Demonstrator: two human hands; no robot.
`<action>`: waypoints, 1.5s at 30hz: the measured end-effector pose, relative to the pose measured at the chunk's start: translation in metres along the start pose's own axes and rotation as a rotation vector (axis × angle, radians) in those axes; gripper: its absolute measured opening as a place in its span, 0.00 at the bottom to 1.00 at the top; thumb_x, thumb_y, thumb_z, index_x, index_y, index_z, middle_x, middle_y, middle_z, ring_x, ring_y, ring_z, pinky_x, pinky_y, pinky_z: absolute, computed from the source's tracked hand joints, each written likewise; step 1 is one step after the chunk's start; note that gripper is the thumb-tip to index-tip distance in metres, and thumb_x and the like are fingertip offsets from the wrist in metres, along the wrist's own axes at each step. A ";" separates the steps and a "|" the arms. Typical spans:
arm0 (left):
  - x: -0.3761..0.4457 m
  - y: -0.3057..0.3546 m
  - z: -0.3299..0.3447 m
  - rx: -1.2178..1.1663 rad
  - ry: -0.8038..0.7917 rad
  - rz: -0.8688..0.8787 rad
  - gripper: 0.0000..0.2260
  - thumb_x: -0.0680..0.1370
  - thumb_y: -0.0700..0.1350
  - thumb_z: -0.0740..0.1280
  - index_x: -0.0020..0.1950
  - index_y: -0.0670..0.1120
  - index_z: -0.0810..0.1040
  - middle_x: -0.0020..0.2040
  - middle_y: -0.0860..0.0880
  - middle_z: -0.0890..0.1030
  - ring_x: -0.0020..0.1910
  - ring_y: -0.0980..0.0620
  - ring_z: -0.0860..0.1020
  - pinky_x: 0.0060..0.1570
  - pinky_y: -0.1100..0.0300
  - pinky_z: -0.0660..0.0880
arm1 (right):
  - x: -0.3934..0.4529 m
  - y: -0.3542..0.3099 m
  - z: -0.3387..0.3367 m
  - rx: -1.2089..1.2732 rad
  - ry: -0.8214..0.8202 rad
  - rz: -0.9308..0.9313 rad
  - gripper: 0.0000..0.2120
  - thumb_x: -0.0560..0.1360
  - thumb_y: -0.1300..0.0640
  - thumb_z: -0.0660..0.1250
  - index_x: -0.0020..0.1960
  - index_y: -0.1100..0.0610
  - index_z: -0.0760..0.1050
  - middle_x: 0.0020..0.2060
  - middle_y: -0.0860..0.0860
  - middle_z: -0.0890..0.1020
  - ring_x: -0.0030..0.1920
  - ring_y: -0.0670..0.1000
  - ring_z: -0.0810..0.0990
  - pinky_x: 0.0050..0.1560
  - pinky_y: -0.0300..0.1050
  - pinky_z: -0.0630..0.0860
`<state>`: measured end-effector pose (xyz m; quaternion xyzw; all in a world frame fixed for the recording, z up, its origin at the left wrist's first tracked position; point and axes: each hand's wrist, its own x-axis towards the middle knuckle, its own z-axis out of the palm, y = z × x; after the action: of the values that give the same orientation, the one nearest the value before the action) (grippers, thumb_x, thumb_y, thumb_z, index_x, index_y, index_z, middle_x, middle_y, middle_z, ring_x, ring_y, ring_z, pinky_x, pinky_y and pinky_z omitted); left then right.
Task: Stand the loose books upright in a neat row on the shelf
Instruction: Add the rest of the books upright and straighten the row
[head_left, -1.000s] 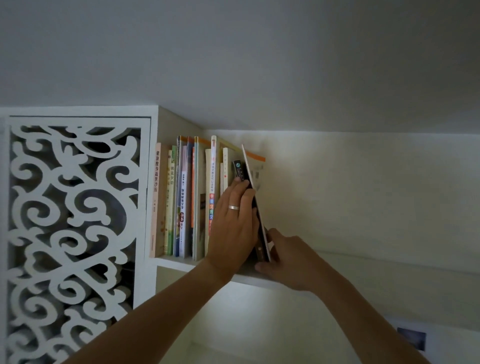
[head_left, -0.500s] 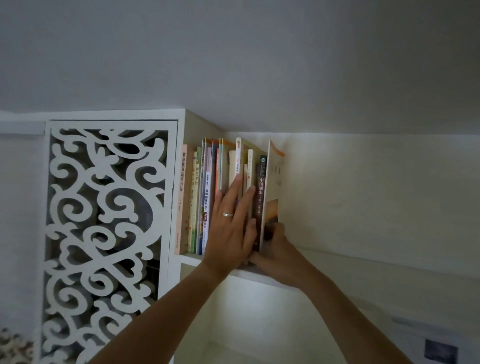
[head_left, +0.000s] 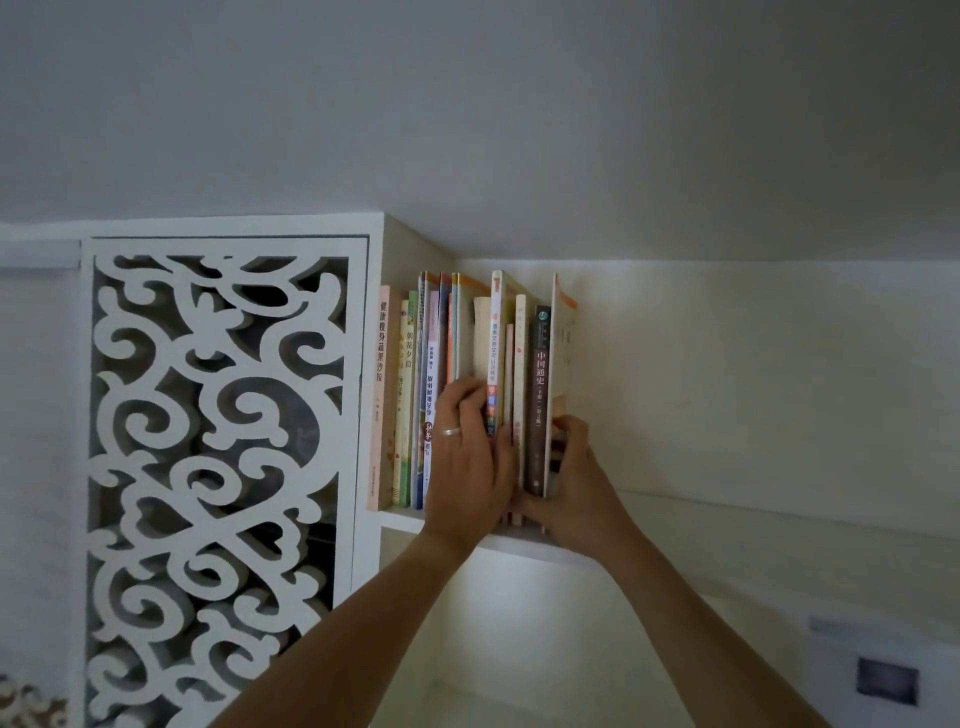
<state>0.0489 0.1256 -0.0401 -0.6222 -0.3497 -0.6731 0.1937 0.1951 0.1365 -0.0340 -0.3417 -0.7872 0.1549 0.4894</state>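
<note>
A row of several books stands upright on a high white shelf, packed against its left wall. At the row's right end are a dark-spined book and a thin cream book with an orange top. My left hand, wearing a ring, has its fingers curled over the spines in the middle of the row. My right hand grips the lower edge of the thin cream book and presses it against the dark one. The bottoms of the middle books are hidden behind my hands.
A white cabinet door with a cut-out scroll pattern stands left of the shelf. The ceiling is just above the book tops. The shelf runs on to the right along a cream wall. A dark switch plate sits low on the right.
The leaning books at the right end have been pushed upright against the row. My left fingers have curled from flat onto the spines, and my right hand has slid up the outer book's edge.
</note>
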 end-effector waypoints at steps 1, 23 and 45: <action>0.000 -0.002 0.001 -0.013 0.000 0.002 0.14 0.84 0.46 0.60 0.69 0.42 0.70 0.71 0.50 0.65 0.69 0.50 0.72 0.66 0.47 0.76 | 0.001 0.001 0.001 -0.001 0.006 0.011 0.45 0.66 0.49 0.84 0.69 0.44 0.56 0.62 0.46 0.75 0.59 0.43 0.79 0.52 0.33 0.77; 0.022 0.048 -0.021 0.092 -0.049 -0.359 0.12 0.81 0.44 0.68 0.64 0.46 0.73 0.61 0.47 0.77 0.53 0.58 0.73 0.57 0.60 0.78 | -0.008 0.003 0.005 -0.208 0.221 0.010 0.41 0.67 0.30 0.72 0.74 0.44 0.63 0.61 0.46 0.76 0.57 0.47 0.79 0.56 0.54 0.83; 0.022 0.070 -0.024 0.211 -0.268 -0.386 0.41 0.80 0.46 0.70 0.83 0.57 0.45 0.61 0.45 0.80 0.54 0.46 0.84 0.53 0.48 0.84 | -0.014 -0.003 0.006 -0.279 0.172 0.068 0.47 0.68 0.24 0.59 0.80 0.47 0.56 0.64 0.51 0.75 0.62 0.53 0.78 0.58 0.58 0.80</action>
<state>0.0778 0.0645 -0.0023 -0.6037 -0.5528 -0.5691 0.0773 0.1922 0.1251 -0.0444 -0.4449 -0.7442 0.0309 0.4972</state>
